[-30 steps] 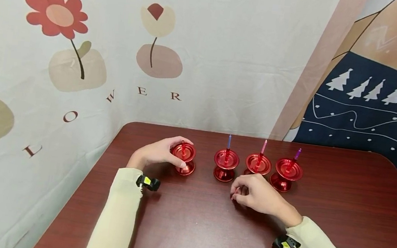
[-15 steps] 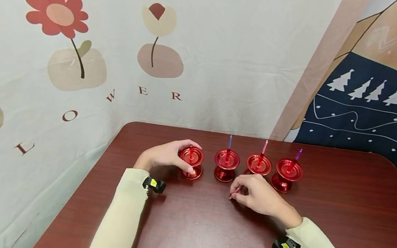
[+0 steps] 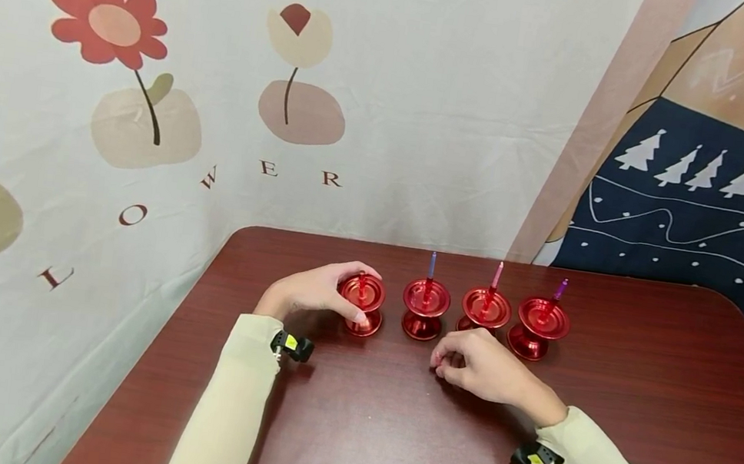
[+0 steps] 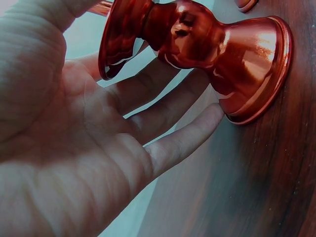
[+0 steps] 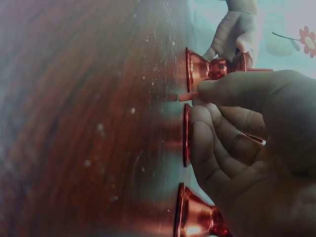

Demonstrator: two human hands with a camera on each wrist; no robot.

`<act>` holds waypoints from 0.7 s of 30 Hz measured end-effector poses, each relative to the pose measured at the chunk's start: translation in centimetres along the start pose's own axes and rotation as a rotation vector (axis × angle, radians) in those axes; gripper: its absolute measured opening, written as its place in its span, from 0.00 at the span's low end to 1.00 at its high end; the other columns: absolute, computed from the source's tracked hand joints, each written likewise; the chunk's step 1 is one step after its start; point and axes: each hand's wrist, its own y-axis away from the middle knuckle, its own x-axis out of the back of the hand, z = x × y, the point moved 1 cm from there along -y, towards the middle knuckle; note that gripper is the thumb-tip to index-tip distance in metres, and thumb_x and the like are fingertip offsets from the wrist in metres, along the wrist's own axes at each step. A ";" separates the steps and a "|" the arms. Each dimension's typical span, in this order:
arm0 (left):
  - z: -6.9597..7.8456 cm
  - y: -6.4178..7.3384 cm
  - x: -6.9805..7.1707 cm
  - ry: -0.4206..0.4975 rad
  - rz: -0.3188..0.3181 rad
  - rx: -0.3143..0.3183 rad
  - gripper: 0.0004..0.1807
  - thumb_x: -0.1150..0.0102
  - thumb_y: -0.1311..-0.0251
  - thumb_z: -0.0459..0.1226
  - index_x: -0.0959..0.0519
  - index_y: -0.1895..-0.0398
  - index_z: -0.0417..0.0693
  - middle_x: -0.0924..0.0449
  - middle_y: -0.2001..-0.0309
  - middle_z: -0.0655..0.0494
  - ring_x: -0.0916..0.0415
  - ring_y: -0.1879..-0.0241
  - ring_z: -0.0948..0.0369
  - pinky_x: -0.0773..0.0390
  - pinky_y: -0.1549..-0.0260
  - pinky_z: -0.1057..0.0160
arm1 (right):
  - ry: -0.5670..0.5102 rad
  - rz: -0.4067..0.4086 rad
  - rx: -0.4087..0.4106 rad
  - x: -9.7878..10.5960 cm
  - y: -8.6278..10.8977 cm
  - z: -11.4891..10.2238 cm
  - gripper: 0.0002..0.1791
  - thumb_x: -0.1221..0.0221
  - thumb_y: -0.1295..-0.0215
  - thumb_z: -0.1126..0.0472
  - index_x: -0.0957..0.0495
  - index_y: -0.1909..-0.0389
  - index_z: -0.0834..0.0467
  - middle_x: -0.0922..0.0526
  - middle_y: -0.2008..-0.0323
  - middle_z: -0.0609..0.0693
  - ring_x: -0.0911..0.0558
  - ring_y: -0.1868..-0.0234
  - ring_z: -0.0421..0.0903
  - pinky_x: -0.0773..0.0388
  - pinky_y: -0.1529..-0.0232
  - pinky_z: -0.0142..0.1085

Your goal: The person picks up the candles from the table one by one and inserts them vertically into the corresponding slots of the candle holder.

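Note:
My left hand point(image 3: 316, 289) curls its thumb and fingers around the leftmost red metal candle holder point(image 3: 362, 322), which stands upright on the table. In the left wrist view, the fingers pass behind this holder's waist point(image 4: 190, 37), and the little fingertip reaches its flared base. A thin red stem rises from its cup. Low over the table in front of the other holders, my right hand point(image 3: 484, 366) pinches a thin red candle point(image 5: 187, 97) between thumb and fingertips. That candle is mostly hidden by the fingers in the head view.
Right of the held one stand three matching holders, bearing a blue candle point(image 3: 432, 265), a pink candle point(image 3: 497, 274) and a purple candle point(image 3: 560, 289). My right hand partly covers the pink candle's holder. A printed cloth point(image 3: 428, 115) hangs behind the brown table point(image 3: 359, 447).
My left hand has slid the leftmost holder to the right, nearer the others, mostly in the first half second. The right hand has hardly moved; its fingers now hide the candle from the head view.

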 end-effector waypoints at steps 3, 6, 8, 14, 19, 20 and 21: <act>0.1 0.0 -0.1 0.007 -0.001 0.002 0.42 0.16 0.43 0.35 0.26 0.26 0.50 0.16 0.41 0.51 0.20 0.39 0.51 0.21 0.37 0.52 | 0.006 -0.001 0.022 0.0 -0.1 -0.1 0.09 0.28 0.32 0.71 0.10 0.61 0.52 0.12 0.63 0.37 0.19 0.63 0.34 0.17 0.61 0.36; 0.3 -0.1 -0.1 0.001 -0.002 0.002 0.42 0.15 0.44 0.37 0.26 0.25 0.51 0.16 0.40 0.51 0.20 0.40 0.52 0.21 0.36 0.52 | 0.011 0.015 0.044 -0.1 -0.2 -0.1 0.08 0.29 0.30 0.70 0.10 0.60 0.51 0.12 0.62 0.38 0.18 0.61 0.35 0.17 0.59 0.38; 0.4 -0.1 -0.2 -0.003 -0.001 0.004 0.42 0.16 0.44 0.37 0.26 0.25 0.52 0.16 0.41 0.52 0.20 0.40 0.53 0.21 0.36 0.52 | 0.015 0.034 0.061 -0.2 -0.4 -0.2 0.08 0.29 0.29 0.69 0.10 0.61 0.52 0.13 0.62 0.37 0.18 0.61 0.35 0.17 0.59 0.38; 0.4 -0.3 -0.5 -0.011 0.011 -0.002 0.43 0.16 0.43 0.36 0.26 0.24 0.51 0.15 0.41 0.52 0.19 0.41 0.54 0.21 0.36 0.52 | 0.001 0.090 0.095 -0.1 -1.4 -1.1 0.07 0.31 0.27 0.68 0.11 0.59 0.53 0.15 0.60 0.37 0.18 0.60 0.35 0.17 0.57 0.38; 0.4 -0.5 -0.7 -0.018 0.011 -0.016 0.43 0.17 0.42 0.35 0.27 0.23 0.48 0.16 0.40 0.52 0.20 0.40 0.53 0.21 0.36 0.51 | -0.023 0.154 0.124 0.2 -2.6 -2.4 0.07 0.32 0.26 0.69 0.12 0.58 0.54 0.15 0.60 0.39 0.19 0.60 0.37 0.18 0.57 0.39; 0.4 -0.6 -0.8 -0.021 0.012 -0.018 0.43 0.17 0.42 0.35 0.27 0.23 0.48 0.16 0.40 0.52 0.20 0.40 0.53 0.22 0.36 0.51 | -0.029 0.169 0.127 0.2 -2.9 -2.6 0.06 0.32 0.26 0.70 0.12 0.57 0.54 0.15 0.60 0.39 0.19 0.61 0.37 0.18 0.58 0.40; 0.4 -0.6 -0.8 -0.026 0.013 -0.021 0.43 0.17 0.42 0.35 0.27 0.23 0.48 0.16 0.40 0.52 0.20 0.40 0.53 0.22 0.36 0.51 | -0.034 0.182 0.131 0.1 -3.1 -2.9 0.06 0.32 0.26 0.70 0.13 0.57 0.55 0.15 0.61 0.40 0.19 0.61 0.37 0.17 0.58 0.40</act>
